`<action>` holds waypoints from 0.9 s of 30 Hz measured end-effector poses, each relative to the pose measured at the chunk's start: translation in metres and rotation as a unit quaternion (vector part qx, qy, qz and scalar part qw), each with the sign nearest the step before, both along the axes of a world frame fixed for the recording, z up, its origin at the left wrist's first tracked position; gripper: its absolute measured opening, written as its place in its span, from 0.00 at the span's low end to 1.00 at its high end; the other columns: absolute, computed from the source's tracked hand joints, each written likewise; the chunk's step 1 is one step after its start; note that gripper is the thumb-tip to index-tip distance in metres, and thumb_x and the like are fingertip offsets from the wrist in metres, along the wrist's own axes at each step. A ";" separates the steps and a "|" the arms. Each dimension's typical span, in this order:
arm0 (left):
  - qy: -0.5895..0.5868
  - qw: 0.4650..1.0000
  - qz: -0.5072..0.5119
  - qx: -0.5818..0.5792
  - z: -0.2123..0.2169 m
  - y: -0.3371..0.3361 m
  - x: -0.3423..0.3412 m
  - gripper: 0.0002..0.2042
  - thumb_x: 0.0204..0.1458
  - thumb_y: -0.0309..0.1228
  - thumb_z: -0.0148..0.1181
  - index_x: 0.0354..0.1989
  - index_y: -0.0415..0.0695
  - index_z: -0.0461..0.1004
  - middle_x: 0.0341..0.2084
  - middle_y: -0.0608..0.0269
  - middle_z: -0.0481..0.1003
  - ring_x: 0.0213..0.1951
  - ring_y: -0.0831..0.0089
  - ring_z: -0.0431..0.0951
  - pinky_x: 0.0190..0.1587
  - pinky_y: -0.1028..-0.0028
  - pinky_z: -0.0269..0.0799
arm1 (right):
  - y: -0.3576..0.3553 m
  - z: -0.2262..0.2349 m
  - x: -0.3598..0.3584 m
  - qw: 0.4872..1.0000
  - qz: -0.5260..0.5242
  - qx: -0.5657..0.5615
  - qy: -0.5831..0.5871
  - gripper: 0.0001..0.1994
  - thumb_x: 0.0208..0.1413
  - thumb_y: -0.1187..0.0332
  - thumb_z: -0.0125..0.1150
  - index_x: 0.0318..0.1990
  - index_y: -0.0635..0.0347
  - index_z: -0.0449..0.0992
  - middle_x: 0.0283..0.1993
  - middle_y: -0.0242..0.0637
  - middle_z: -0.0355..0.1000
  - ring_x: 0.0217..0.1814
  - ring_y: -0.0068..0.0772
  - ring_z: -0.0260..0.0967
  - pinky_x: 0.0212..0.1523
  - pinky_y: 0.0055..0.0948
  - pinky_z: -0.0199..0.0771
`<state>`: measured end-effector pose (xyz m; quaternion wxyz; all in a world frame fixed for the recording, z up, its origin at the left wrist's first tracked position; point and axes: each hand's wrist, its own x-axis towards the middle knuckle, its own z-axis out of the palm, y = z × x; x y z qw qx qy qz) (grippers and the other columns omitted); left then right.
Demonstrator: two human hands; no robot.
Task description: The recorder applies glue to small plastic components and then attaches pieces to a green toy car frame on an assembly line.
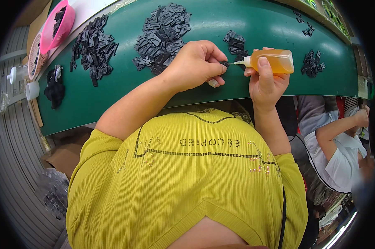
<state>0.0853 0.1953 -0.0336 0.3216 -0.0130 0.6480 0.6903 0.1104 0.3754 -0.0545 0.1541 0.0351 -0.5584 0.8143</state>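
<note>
While both curled, left hand (199, 62) on black piece (225, 64), right hand (268, 83) round bottle (280, 60).

Around the green desk (81, 101)
By its near left corner, a brown cardboard box (67, 153); by its right end, a person (335, 135) in a white shirt (341, 168).

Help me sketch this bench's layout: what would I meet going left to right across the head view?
Pink basket → left pile of black parts → large pile of black parts → small black part → amber bottle → rightmost pile
</note>
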 end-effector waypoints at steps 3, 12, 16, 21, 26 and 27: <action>-0.004 1.000 -0.012 -0.009 0.002 0.000 0.000 0.10 0.49 0.21 0.59 0.39 0.32 0.68 0.26 0.57 0.74 0.25 0.70 0.79 0.27 0.79 0.77 | -0.002 0.002 0.000 1.000 -0.006 0.007 -0.009 0.10 0.52 0.77 0.57 0.42 0.67 0.67 0.31 0.39 0.71 0.22 0.23 0.67 0.23 0.20 0.70; 0.008 0.999 -0.034 -0.036 0.005 -0.002 0.000 0.09 0.50 0.23 0.59 0.38 0.33 0.70 0.27 0.58 0.75 0.24 0.73 0.79 0.25 0.78 0.75 | 0.002 0.001 0.000 0.999 -0.018 -0.041 0.014 0.10 0.52 0.77 0.56 0.42 0.66 0.67 0.32 0.41 0.71 0.22 0.25 0.67 0.22 0.21 0.69; -0.014 1.000 0.001 -0.004 0.005 0.000 0.000 0.09 0.50 0.23 0.58 0.38 0.33 0.70 0.28 0.57 0.75 0.25 0.71 0.79 0.26 0.78 0.76 | 0.003 0.005 0.004 0.995 0.016 -0.099 0.005 0.11 0.52 0.76 0.55 0.43 0.67 0.67 0.34 0.44 0.71 0.23 0.27 0.68 0.22 0.22 0.69; -0.030 1.000 0.010 -0.001 0.007 0.001 -0.002 0.08 0.50 0.22 0.57 0.38 0.32 0.70 0.28 0.55 0.75 0.26 0.68 0.80 0.27 0.78 0.77 | 0.002 0.002 0.008 0.997 0.044 -0.058 0.005 0.12 0.51 0.77 0.57 0.44 0.67 0.67 0.36 0.45 0.71 0.25 0.28 0.69 0.23 0.22 0.71; -0.024 1.000 0.009 -0.009 0.008 0.002 -0.002 0.09 0.50 0.22 0.57 0.37 0.32 0.69 0.28 0.55 0.75 0.26 0.67 0.80 0.26 0.77 0.77 | 0.004 0.000 0.009 0.998 0.064 -0.025 0.001 0.13 0.50 0.77 0.58 0.44 0.67 0.67 0.38 0.45 0.71 0.28 0.27 0.71 0.23 0.21 0.73; -0.025 1.000 0.009 -0.009 0.008 0.002 -0.003 0.09 0.50 0.22 0.57 0.37 0.32 0.69 0.28 0.55 0.75 0.26 0.67 0.80 0.26 0.77 0.77 | 0.004 0.001 0.009 0.998 0.067 -0.016 0.001 0.13 0.50 0.77 0.58 0.44 0.67 0.67 0.38 0.45 0.71 0.28 0.27 0.71 0.24 0.21 0.73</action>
